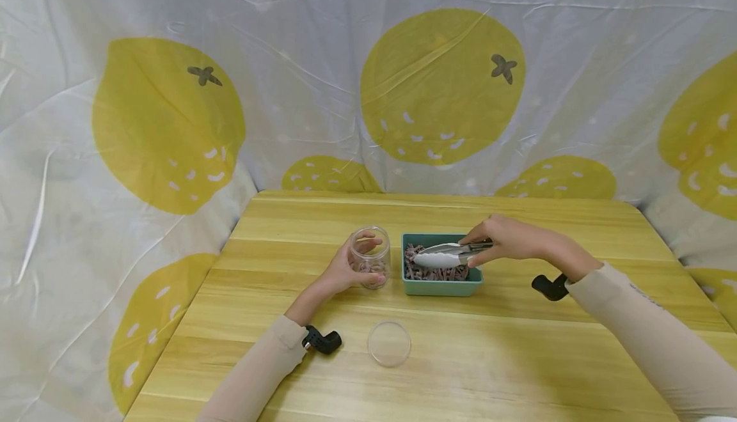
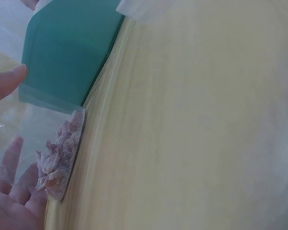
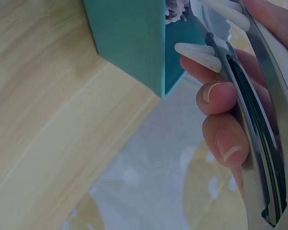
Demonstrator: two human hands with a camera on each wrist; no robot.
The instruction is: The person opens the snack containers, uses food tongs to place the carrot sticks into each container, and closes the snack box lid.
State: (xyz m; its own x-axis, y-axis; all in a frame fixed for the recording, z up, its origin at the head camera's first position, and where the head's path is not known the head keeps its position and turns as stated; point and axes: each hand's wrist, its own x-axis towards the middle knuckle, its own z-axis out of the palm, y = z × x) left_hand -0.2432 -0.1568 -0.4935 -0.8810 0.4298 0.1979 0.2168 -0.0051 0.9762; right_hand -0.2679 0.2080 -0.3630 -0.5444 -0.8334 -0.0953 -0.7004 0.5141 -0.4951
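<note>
My left hand [image 1: 336, 273] holds a clear, open-topped jar [image 1: 370, 257] upright on the table, fingers behind it and thumb in front. Several pale purplish, powdery pieces [image 2: 60, 155] lie on the jar's bottom, seen in the left wrist view. Just right of the jar is a teal rectangular box [image 1: 441, 289] with many thin, purplish-brown dried strips [image 1: 425, 273] inside. My right hand [image 1: 505, 239] grips metal tongs [image 3: 271, 57] with white tips, thumb on one side and fingers on the other. In the head view the tongs' tips overlap the strips at the box's left part.
A clear round lid [image 1: 389, 344] lies flat on the wooden table [image 1: 495, 358], in front of the jar. Black wrist cameras stick out from both sleeves. Behind and beside the table hangs a white cloth [image 1: 311, 89] printed with yellow fruit.
</note>
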